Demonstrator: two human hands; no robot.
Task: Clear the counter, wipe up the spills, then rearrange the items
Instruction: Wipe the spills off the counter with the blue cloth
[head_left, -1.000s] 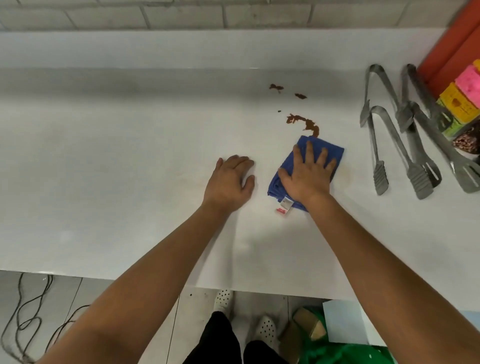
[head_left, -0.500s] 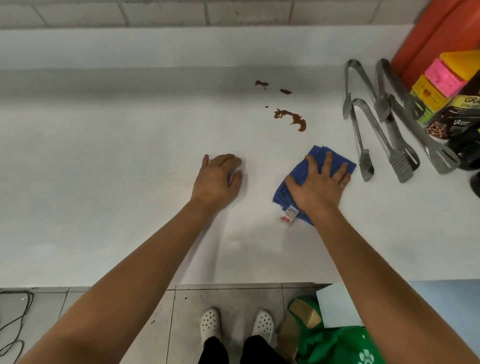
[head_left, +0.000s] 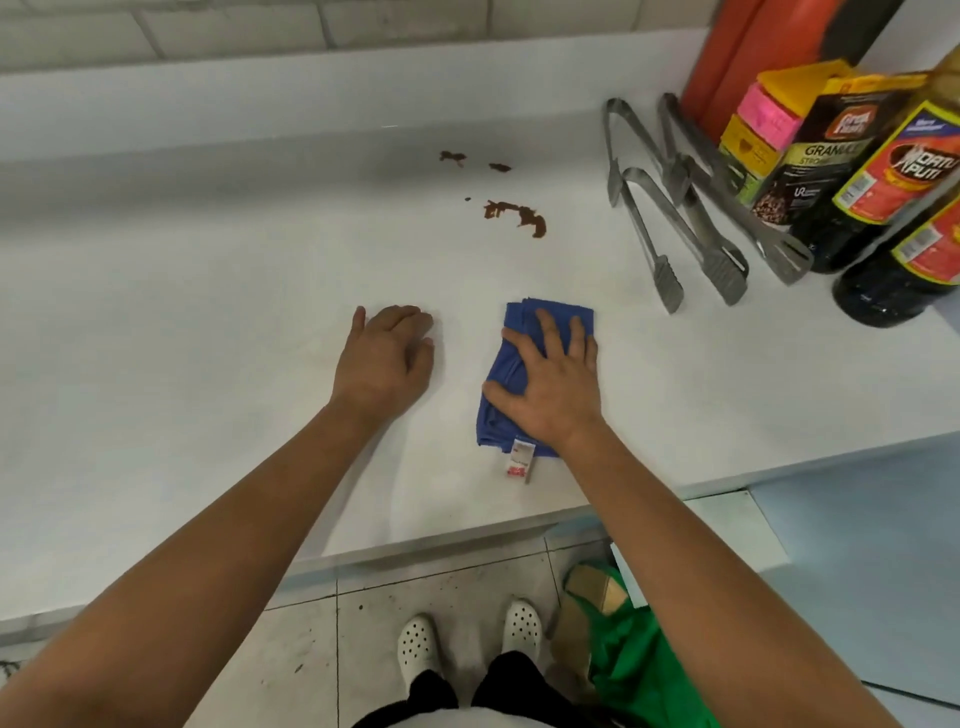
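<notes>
A folded blue cloth (head_left: 511, 364) with a white tag lies on the white counter (head_left: 182, 312). My right hand (head_left: 550, 384) presses flat on it, fingers spread. My left hand (head_left: 387, 358) rests palm down on the bare counter just left of the cloth, fingers curled, holding nothing. Brown spill marks (head_left: 519, 215) sit farther back, well beyond the cloth, with two smaller spots (head_left: 454, 157) behind them near the backsplash.
Several metal tongs (head_left: 675, 208) lie at the right. Behind them stand a granules pouch (head_left: 815, 156), coloured boxes (head_left: 763, 119), two dark sauce bottles (head_left: 893, 182) and a red container (head_left: 753, 47). A green bag (head_left: 639, 660) sits on the floor by my feet.
My right hand has slid the cloth toward me, away from the spill. The view has shifted, bringing bottles and boxes on the right into sight. My left hand stays put.
</notes>
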